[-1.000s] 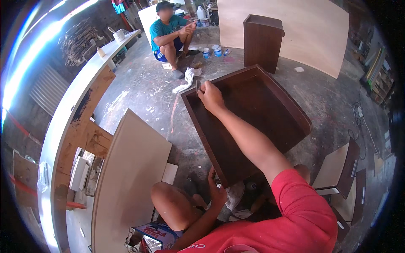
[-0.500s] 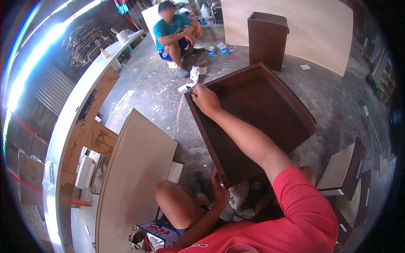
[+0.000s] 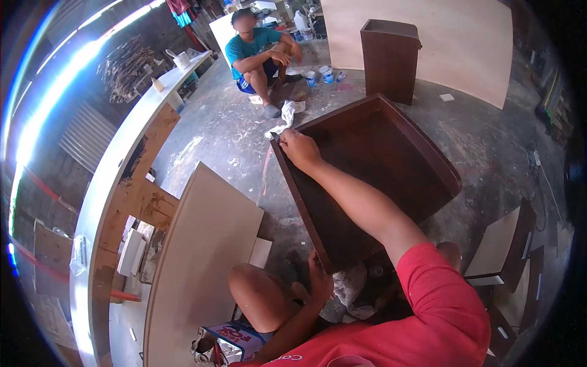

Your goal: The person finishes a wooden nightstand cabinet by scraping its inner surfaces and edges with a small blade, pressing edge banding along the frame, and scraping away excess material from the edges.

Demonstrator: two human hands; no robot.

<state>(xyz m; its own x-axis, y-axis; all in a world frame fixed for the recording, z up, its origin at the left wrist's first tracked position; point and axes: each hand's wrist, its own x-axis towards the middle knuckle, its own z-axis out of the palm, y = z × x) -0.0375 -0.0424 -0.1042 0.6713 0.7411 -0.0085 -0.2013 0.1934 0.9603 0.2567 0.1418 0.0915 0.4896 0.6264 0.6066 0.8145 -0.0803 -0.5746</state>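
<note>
A dark brown, shallow wooden cabinet piece (image 3: pixel 382 165) with raised edges and one rounded corner leans in front of me, its hollow side up. My right hand (image 3: pixel 298 150) is closed at its far left corner, on the long left edge. Something small and dark shows at the fingertips, but I cannot make out what it is. Low down, my left hand (image 3: pixel 320 280) wraps round the near corner of the same piece, its fingers partly hidden. A whitish crumpled cloth (image 3: pixel 350 284) lies below that corner.
A person (image 3: pixel 260 55) squats at the far side beside paint cans (image 3: pixel 326 74) and a white rag (image 3: pixel 287 116). A brown cabinet (image 3: pixel 390 61) stands before a pale board (image 3: pixel 458 49). To my left are a leaning panel (image 3: pixel 205 238) and a long bench (image 3: pixel 131 116); drawers (image 3: pixel 502 241) lie right.
My view has turned slightly, so the surroundings sit a little further right. Both hands keep their places on the brown piece, which has hardly moved.
</note>
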